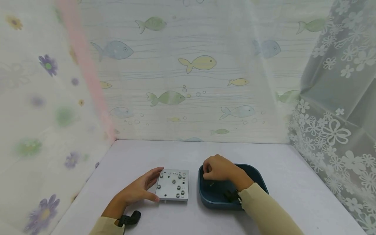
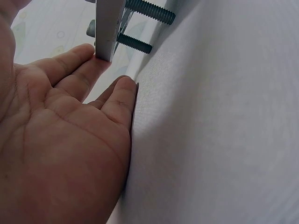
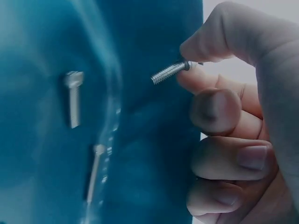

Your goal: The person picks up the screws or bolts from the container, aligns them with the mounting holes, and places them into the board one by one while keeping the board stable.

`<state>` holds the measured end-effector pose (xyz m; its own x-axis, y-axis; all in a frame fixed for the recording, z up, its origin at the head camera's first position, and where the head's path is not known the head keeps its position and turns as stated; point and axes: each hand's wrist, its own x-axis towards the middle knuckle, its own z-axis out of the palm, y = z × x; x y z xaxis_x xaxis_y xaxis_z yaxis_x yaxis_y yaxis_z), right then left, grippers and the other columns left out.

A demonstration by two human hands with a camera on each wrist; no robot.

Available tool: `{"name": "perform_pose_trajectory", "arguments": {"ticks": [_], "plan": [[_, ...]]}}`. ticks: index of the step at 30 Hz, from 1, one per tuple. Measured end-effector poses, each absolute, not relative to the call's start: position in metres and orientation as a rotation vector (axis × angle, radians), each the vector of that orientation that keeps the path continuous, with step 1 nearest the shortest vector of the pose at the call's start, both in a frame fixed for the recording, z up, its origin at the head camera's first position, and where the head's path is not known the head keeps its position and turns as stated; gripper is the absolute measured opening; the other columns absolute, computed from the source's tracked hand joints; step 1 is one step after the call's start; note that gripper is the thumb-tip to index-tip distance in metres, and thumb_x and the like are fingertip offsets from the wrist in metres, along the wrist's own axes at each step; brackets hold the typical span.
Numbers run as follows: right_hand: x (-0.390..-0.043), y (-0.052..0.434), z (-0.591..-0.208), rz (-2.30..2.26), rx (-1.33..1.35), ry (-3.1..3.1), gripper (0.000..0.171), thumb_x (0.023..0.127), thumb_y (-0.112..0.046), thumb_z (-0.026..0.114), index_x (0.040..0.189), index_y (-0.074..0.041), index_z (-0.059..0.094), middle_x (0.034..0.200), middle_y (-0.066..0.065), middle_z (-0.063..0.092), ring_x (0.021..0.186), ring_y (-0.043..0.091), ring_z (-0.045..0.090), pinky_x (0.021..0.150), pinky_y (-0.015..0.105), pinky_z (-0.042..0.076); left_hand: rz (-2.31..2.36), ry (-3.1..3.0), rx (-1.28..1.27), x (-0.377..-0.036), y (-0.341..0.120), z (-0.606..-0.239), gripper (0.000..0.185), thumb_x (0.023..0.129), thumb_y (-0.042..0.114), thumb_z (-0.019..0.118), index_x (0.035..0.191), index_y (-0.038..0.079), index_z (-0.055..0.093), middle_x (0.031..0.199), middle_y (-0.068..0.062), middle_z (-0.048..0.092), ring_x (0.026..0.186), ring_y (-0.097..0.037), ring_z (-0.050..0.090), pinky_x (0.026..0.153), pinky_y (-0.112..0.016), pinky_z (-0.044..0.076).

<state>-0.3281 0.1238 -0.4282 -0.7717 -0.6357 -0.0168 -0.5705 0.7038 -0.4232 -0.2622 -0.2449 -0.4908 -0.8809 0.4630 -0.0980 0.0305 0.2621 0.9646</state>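
Observation:
A square silver metal plate (image 1: 171, 189) with several socket-head screws and holes lies in front of me. My left hand (image 1: 141, 189) holds its left side, thumb at the near corner and fingertips at the far one. In the left wrist view, threaded shanks (image 2: 152, 11) stick out below the plate. My right hand (image 1: 218, 168) is over the dark blue tray (image 1: 217, 205). Between thumb and index finger it pinches a small screw (image 3: 168, 73), threaded end outward, while the other fingers curl in. A socket-head screw (image 3: 74, 98) and a thinner screw (image 3: 96, 172) lie in the tray.
The white tabletop (image 1: 164, 218) carries the plate on the left and the tray to its right. Printed curtains hang on the left, at the back (image 1: 194, 81) and on the right (image 1: 337, 137). Each wrist wears a black camera strap.

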Motion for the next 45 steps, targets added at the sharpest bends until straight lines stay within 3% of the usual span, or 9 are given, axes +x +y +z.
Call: {"name": "perform_pose_trajectory", "arguments": {"ticks": [15, 25, 45], "plan": [[-0.317, 0.116, -0.414, -0.889, -1.038, 2.789, 0.01, 0.088, -0.021, 0.069, 0.085, -0.03, 0.071, 0.056, -0.011, 0.05, 0.051, 0.005, 0.045, 0.051, 0.022, 0.042, 1.646, 2.19, 0.445, -0.263, -0.245, -0.491, 0.124, 0.064, 0.006, 0.096, 0.165, 0.02, 0.025, 0.172, -0.006, 0.022, 0.16, -0.03, 0.02, 0.129, -0.037, 0.021], [-0.3, 0.104, -0.411, -1.165, -1.018, 2.743, 0.006, 0.09, -0.02, 0.072, 0.088, -0.026, 0.074, 0.055, -0.01, 0.044, 0.047, 0.005, 0.04, 0.048, 0.022, 0.037, 1.639, 2.193, 0.437, -0.262, -0.245, -0.492, 0.124, 0.064, 0.007, 0.097, 0.164, 0.021, 0.026, 0.172, -0.006, 0.023, 0.16, -0.031, 0.02, 0.129, -0.039, 0.02], [-0.272, 0.067, -0.425, -1.031, -1.066, 2.805, 0.004, 0.092, -0.029, 0.07, 0.091, -0.029, 0.074, 0.056, -0.011, 0.042, 0.048, 0.004, 0.033, 0.046, 0.02, 0.028, 1.618, 2.222, 0.467, -0.258, -0.244, -0.495, 0.123, 0.066, 0.009, 0.096, 0.165, 0.021, 0.024, 0.173, -0.004, 0.021, 0.16, -0.03, 0.019, 0.129, -0.039, 0.021]]}}
